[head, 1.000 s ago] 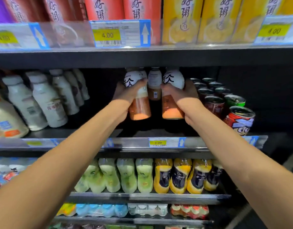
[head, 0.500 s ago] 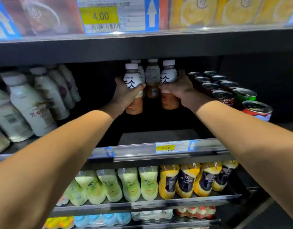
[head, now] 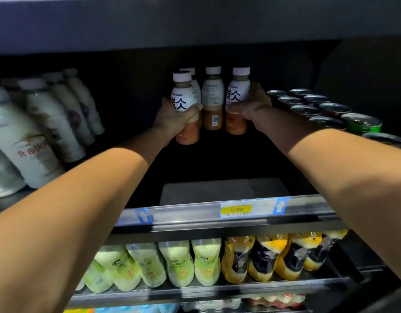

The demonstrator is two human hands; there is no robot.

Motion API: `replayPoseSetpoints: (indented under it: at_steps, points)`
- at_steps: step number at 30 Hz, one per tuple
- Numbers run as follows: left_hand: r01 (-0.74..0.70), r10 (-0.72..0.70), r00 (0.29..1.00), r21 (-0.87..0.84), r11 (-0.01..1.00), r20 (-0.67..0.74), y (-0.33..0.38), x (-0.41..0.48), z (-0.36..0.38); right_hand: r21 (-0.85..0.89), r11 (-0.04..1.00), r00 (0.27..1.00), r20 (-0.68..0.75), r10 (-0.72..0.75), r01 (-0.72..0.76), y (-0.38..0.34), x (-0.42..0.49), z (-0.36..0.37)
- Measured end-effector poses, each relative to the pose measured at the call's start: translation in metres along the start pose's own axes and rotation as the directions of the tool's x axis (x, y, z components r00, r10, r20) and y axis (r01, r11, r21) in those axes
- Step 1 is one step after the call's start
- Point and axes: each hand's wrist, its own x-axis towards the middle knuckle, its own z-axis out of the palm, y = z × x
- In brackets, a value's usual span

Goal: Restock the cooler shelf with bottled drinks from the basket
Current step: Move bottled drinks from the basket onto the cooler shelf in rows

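Deep in the dark cooler shelf point(head: 217, 190) stands the middle bottle point(head: 212, 98). It has a white cap and brown drink inside. Just left of the middle bottle, the left grip point(head: 175, 120) is wrapped tight around the left bottle point(head: 183, 96), with fingers curled over its white label. Just right of the middle bottle, the right grip point(head: 251, 105) is wrapped around the right bottle point(head: 239, 91) the same way. Both held bottles are upright and close beside the middle bottle. It is too dark to tell if they sit on the shelf. Well off to the right of the middle bottle are rows of cans point(head: 319, 107). Well off to its left are big white bottles point(head: 48, 127). Below it, on the shelf's front edge, is a yellow price tag point(head: 236, 209). Lower down lie green bottles point(head: 176, 263) and yellow bottles point(head: 262, 256).
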Motion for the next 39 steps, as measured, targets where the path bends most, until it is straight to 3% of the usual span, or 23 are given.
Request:
replayPoseSetpoints:
  at_steps: [6, 15, 31, 39]
  points:
    - [0.001, 0.000, 0.999, -0.018, 1.000, 0.051, 0.003, -0.002, 0.004, -0.062, 0.998, 0.999, -0.029, -0.022, 0.020, 0.000, 0.008, 0.006]
    - [-0.003, 0.003, 1.000, -0.014, 1.000, -0.004, 0.003, -0.002, 0.009, -0.075, 0.997, 0.998, -0.064, 0.011, -0.016, 0.006, 0.014, 0.013]
    - [0.064, -0.064, 0.993, -0.005, 0.998, -0.100, 0.012, -0.008, 0.019, -0.067, 0.998, 1.000, -0.009, 0.018, -0.018, 0.007, 0.010, 0.013]
    - [0.136, -0.142, 0.981, -0.055, 0.989, -0.130, 0.021, -0.015, 0.023, -0.057, 0.991, 0.991, 0.056, 0.122, -0.118, 0.009, -0.019, 0.004]
